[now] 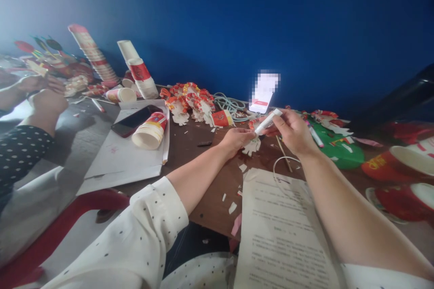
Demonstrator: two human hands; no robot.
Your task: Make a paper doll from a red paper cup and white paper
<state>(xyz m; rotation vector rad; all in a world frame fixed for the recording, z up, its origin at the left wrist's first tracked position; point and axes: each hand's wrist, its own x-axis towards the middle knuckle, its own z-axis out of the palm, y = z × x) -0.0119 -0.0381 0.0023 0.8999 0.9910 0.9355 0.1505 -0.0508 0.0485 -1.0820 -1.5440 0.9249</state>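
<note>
My right hand (293,130) is closed around a white tube (267,122), which slants down toward my left hand. My left hand (238,139) pinches a cut paper piece (252,146) with red and white parts, right at the tube's lower end. My fingers hide much of that piece. Just behind both hands, a lit phone (263,95) leans upright, its screen partly blurred. Below them, a printed sheet (281,235) hangs over the table's front edge, and white paper scraps (232,208) lie beside it.
Cut red-and-white paper pieces (193,101) are heaped at the back, near coiled cables (228,104). Left are a white box lid (125,158), a dark phone (135,121), paper cups (151,132) and a tall cup stack (96,58). Another person's hands (47,95) work at far left.
</note>
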